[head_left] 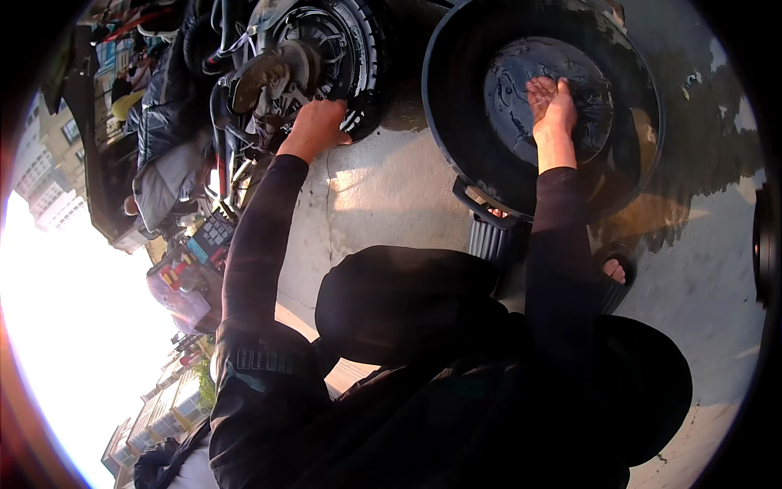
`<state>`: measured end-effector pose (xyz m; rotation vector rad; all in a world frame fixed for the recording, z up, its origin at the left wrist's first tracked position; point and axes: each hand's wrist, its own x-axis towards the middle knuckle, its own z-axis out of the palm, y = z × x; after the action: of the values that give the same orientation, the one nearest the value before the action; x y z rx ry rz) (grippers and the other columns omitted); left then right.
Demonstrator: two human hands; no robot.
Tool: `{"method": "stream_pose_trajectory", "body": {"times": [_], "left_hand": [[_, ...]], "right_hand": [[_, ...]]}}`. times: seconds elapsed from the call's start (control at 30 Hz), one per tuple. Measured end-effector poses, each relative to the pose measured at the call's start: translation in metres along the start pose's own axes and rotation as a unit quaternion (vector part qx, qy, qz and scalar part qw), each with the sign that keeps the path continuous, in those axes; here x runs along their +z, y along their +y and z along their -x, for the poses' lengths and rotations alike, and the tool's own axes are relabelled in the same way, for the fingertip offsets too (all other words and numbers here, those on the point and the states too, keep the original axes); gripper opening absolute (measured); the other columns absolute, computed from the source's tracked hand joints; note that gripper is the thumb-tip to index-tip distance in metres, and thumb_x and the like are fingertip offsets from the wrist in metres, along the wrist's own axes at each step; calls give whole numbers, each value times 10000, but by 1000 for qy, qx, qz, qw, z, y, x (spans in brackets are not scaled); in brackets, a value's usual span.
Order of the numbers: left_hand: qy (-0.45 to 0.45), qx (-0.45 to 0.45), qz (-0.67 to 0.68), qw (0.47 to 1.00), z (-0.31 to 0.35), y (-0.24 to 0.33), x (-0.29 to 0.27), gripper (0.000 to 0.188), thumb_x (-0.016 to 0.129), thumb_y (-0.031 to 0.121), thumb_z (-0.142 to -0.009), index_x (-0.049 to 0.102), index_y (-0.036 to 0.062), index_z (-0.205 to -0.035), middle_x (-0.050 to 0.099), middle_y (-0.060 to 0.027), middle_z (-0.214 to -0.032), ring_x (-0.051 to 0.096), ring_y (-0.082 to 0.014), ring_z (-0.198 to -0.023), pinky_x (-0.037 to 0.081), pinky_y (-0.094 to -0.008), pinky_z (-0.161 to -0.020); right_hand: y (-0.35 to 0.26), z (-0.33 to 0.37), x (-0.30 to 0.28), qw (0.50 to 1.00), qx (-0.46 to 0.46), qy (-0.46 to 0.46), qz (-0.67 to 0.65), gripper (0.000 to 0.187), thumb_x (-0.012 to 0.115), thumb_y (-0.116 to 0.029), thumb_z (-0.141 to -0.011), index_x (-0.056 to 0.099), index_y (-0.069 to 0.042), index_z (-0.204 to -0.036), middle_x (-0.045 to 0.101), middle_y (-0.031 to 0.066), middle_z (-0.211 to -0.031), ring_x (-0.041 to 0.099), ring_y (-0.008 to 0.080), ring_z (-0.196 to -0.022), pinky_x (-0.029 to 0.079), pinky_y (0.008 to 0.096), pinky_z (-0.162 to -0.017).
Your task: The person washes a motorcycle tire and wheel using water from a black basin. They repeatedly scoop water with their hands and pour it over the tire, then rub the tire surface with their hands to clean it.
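My left hand (316, 128) is closed at the lower edge of a wheel (358, 49) with a black tyre. Its fingers curl away from view, so what they hold, if anything, is hidden. White foam or wet streaks show on the wheel's hub and spokes. My right hand (552, 106) reaches into a large round black basin (456, 122), palm turned up and fingers loosely cupped. Dark rippled water (521, 73) lies in the basin around that hand, and nothing shows in the palm.
Beside the wheel stand other vehicle parts and a dark padded cover (163, 114). A grey bin or bag (183, 289) with mixed items sits at the left. The concrete floor (366, 187) is wet around the basin. My sandalled foot (615, 270) is near the basin's handle side.
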<state>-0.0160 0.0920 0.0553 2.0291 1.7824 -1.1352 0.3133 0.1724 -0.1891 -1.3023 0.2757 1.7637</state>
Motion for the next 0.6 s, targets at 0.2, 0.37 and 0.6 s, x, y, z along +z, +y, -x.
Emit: {"method": "stream_pose_trajectory", "body": {"times": [0.2, 0.37, 0.6], "left_hand": [[-7, -20, 5, 1000, 4, 5, 5, 510, 892, 328, -616, 633, 14, -924, 690, -185, -832, 677, -389, -834, 536, -471, -730], [-18, -28, 3, 999, 10, 4, -5, 487, 895, 309, -605, 655, 16, -910, 700, -186, -835, 690, -381, -845, 548, -467, -739], [2, -24, 7, 1000, 12, 2, 6, 452, 887, 295, -597, 639, 17, -852, 695, -185, -818, 687, -382, -844, 545, -467, -737]], "right_hand": [[61, 122, 156, 910, 29, -404, -89, 451, 433, -351, -1036, 612, 21, -1216, 635, 176, -1258, 589, 322, -1196, 424, 412, -1075], [101, 157, 146, 548, -508, -317, 584, 626, 569, -346, -951, 414, -10, -1455, 321, 146, -1580, 241, 328, -1483, 305, 437, -1147], [143, 180, 53, 399, -436, -450, 669, 508, 530, -245, -944, 487, -3, -1388, 223, 129, -1623, 316, 274, -1457, 358, 407, -1133]]}}
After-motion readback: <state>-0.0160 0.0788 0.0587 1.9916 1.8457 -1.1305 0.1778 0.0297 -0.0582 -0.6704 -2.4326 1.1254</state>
